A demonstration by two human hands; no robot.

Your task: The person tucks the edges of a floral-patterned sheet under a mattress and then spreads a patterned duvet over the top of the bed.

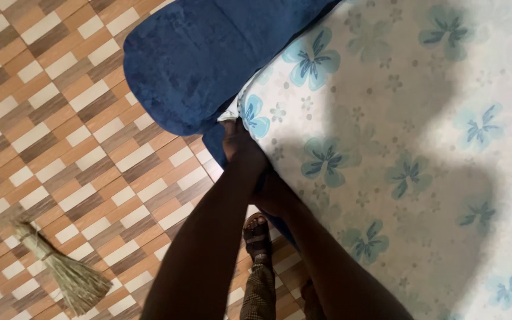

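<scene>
We grip the floral sheet [386, 148] corner with left hand [241, 145] and right hand [271, 192], pulling taut beside the blue blanket [197, 59].

floor [60, 118] under me: tiled in brown, tan and white rectangles. grass broom [66, 266] lies on it, lower left. strong light from above, my shadow cast across the right side.

From my remote seat I see a straw hand broom [66, 269] lying on patterned brown and cream floor tiles [48, 118], a sandalled foot [257, 232], a checked trouser leg [260, 293] below it
</scene>
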